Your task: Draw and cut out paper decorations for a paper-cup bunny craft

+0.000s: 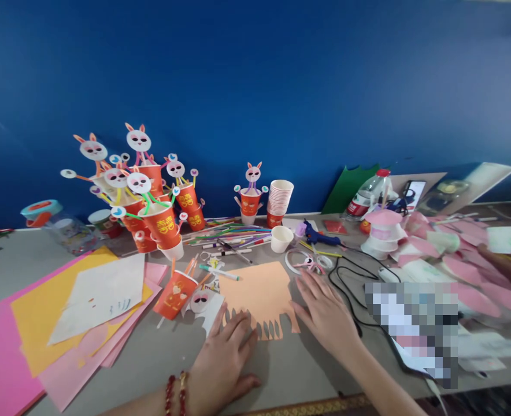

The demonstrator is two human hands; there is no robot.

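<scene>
A sheet of light orange paper (255,289) lies flat on the table, with several leaf-shaped cut-outs along its near edge. Over its lower left corner rests my left hand (227,355), open, fingers apart. My right hand (327,315) is open too, fingertips at the paper's right edge. Just left of the sheet are a white rabbit face cut-out (200,299) and a tilted red paper cup (176,293) with orange strips. A teal-capped marker (219,272) crosses the paper's upper left corner.
Rabbit-decorated cups (160,225) stand back left, above coloured sheets (34,300). Behind the paper are pens (229,234), a cup stack (280,199) and a blue glue gun (320,236) with a black cable. At right lie pink pieces (476,294) and another person's hand (507,266).
</scene>
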